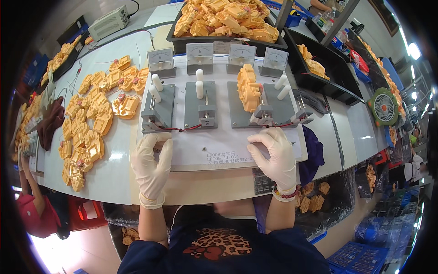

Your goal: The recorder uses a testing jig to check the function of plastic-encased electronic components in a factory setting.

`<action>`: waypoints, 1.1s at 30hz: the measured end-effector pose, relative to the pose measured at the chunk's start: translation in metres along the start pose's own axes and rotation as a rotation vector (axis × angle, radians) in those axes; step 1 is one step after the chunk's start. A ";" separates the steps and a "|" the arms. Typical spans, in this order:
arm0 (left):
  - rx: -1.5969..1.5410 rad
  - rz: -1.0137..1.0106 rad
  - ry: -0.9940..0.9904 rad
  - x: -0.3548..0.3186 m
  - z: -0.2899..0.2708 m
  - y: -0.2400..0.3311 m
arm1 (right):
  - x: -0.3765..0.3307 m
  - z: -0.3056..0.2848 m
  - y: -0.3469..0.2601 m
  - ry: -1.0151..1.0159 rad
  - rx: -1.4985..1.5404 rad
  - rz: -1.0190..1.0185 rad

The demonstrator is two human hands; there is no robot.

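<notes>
The orange plastic part [249, 87] sits clamped in the third gray fixture [255, 107] on our white board [228, 148]. Our left hand [152, 160] and right hand [273, 155] rest flat, fingers spread, holding nothing, steadying the board on the counter [114, 178].

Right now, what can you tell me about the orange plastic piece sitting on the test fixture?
The orange plastic piece looks like a moulded toy housing, glossy yellow-orange, with ribs, bumps and a small red spot on its right side. It stands on edge on the third grey fixture plate, its lower end against the grey clamp block. A white peg stands just right of it. Neither gloved hand touches it; the right hand rests on the white board below.
</notes>
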State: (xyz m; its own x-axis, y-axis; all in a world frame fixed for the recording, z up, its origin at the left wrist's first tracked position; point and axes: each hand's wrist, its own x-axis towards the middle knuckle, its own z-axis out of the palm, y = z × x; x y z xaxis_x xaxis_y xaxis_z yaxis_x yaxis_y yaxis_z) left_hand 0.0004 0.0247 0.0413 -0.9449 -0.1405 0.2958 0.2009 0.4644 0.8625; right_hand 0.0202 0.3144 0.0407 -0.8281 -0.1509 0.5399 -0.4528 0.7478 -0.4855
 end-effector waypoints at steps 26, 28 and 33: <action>0.015 0.029 0.003 0.001 0.002 0.000 | -0.003 0.002 0.001 0.065 -0.015 -0.081; 0.012 0.031 0.007 0.000 0.002 -0.002 | -0.002 0.003 0.000 0.066 -0.012 -0.078; 0.008 0.025 0.008 -0.001 0.003 -0.001 | -0.003 0.000 0.000 0.042 0.014 -0.037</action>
State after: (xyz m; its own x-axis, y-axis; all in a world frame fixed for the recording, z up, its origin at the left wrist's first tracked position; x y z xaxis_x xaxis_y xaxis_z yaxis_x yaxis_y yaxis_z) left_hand 0.0000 0.0269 0.0392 -0.9376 -0.1355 0.3202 0.2223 0.4745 0.8517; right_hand 0.0226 0.3146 0.0391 -0.7963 -0.1509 0.5859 -0.4876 0.7332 -0.4739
